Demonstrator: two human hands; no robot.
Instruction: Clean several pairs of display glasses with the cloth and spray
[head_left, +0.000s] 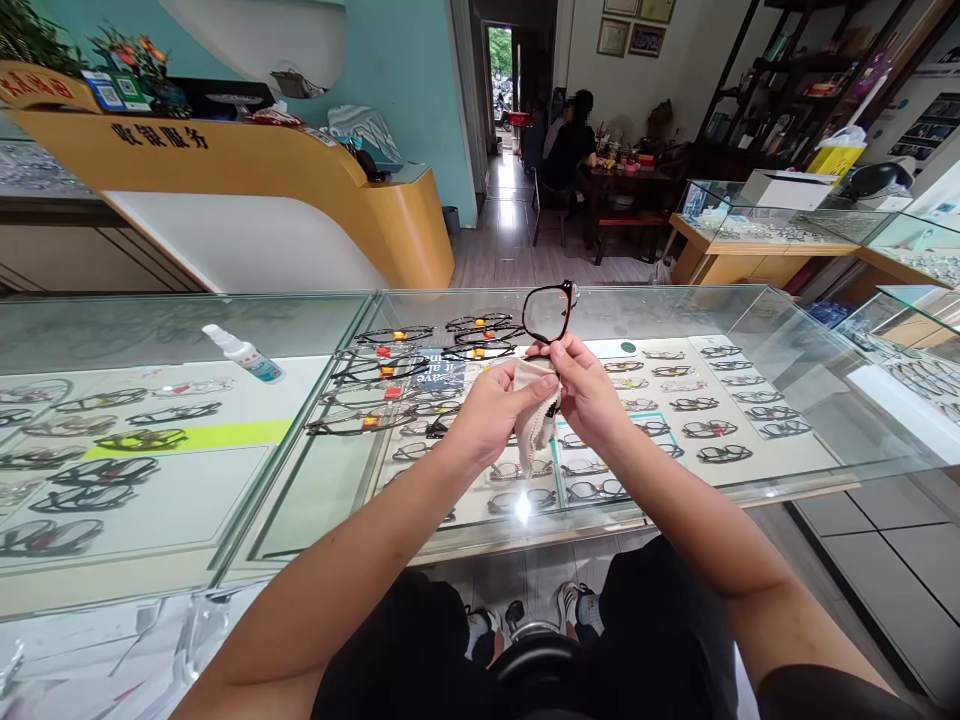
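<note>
The pair of glasses (547,313) is up over the glass worktop (675,315), near the middle, with one rim raised on the far side. The right hand (590,388) grasps the frame low down between thumb and fingers; the left hand (495,408) pinches a pale cloth (532,402) against its lower part, where the other lens seems to be wrapped. Whether finger and thumb press on both faces cannot be told.

This looks like wiping. To do it well, the right grip should support the rim close to the lens being rubbed, so the bridge takes no twist; the left should use light strokes and fresh folds. The spray bottle (244,354) at the left and the other glasses (380,370) deserve elbow room.
</note>
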